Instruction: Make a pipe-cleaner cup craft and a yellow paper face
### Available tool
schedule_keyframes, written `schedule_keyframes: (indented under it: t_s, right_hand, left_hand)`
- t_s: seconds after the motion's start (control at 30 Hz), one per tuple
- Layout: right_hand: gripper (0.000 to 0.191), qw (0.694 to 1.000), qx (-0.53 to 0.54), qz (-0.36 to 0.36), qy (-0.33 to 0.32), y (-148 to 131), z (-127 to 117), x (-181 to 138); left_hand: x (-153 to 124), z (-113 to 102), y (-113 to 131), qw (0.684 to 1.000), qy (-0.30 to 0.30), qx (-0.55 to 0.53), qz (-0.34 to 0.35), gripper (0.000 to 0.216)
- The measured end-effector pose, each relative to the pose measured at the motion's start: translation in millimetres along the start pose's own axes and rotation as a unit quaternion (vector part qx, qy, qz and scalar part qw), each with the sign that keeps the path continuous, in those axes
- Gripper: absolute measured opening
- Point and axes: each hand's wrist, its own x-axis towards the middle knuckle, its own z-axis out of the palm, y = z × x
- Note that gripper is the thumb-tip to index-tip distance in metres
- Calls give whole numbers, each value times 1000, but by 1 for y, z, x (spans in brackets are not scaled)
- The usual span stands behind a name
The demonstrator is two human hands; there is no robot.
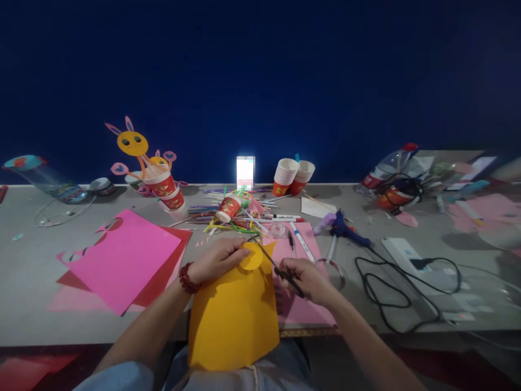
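The left hand [222,256] gripped a yellow disc [252,256] near its left edge, thumb on top and fingers bent beneath, while the right hand [307,276] grasped the scissors [292,282] by their dark handles. The disc lay over the upper part of a yellow sheet [232,326], which hung down past the desk [28,277] edge toward the person's lap; whether disc and sheet were joined could not be told. The scissor blades slanted up and leftward, just beside the disc's right side and across the sheet's pointed top corner. The step in hand appeared to be trimming the yellow paper around that curve. The next move seemed to call for a steady pinch, small bites of the blades, and a turn of the paper so the cut kept to the rounded outline, with the left fingers clear of the tips. Beneath the right hand lay a pink sheet [319,309] bearing a blue-and-white marker [302,242], and to its right a glue gun [350,232] rested near a power strip [401,255].
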Motion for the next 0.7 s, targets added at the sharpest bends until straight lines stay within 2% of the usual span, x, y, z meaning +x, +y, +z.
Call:
schedule_keyframes:
  t_s: [0.43, 0.7]
  right_hand:
    - [58, 1000, -24, -14, -4, -7, -5, 0]
    - [56, 1000, -15, -8, -11, 3, -7, 0]
  left_hand:
    - [2, -1, 0, 1000, -6, 0, 27, 35]
    - [3, -1, -1, 1000, -13, -18, 17, 34]
